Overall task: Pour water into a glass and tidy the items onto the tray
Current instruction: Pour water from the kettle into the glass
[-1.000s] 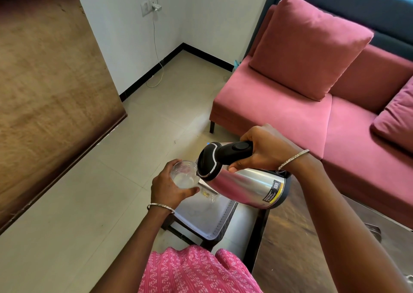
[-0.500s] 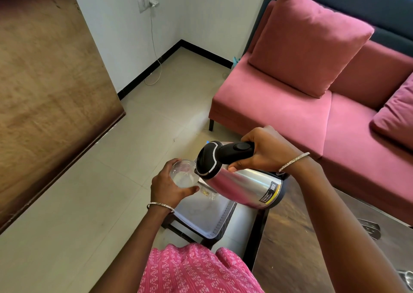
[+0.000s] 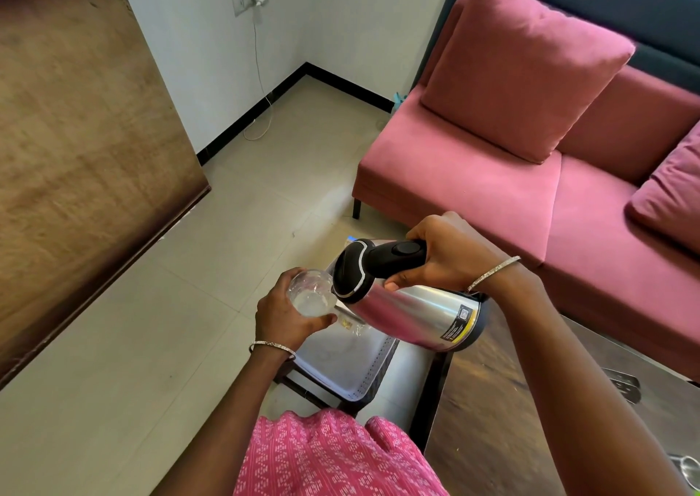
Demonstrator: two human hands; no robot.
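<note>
Tilting over the glass (image 3: 310, 294) holding some water, the kettle (image 3: 409, 306) pours.

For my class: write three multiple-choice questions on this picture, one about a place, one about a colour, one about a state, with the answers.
1. Where is the tray? A in the person's lap; B below the kettle and glass; C against the wall.
2. What colour is the sofa? A pink-red; B green; C white.
3. How is the kettle held? A upright; B upside down; C tilted, spout at the glass.
Answers: 1 B: it shows beneath both. 2 A: its upholstery is pink-red. 3 C: the right hand tips it toward the glass in the left hand.
</note>
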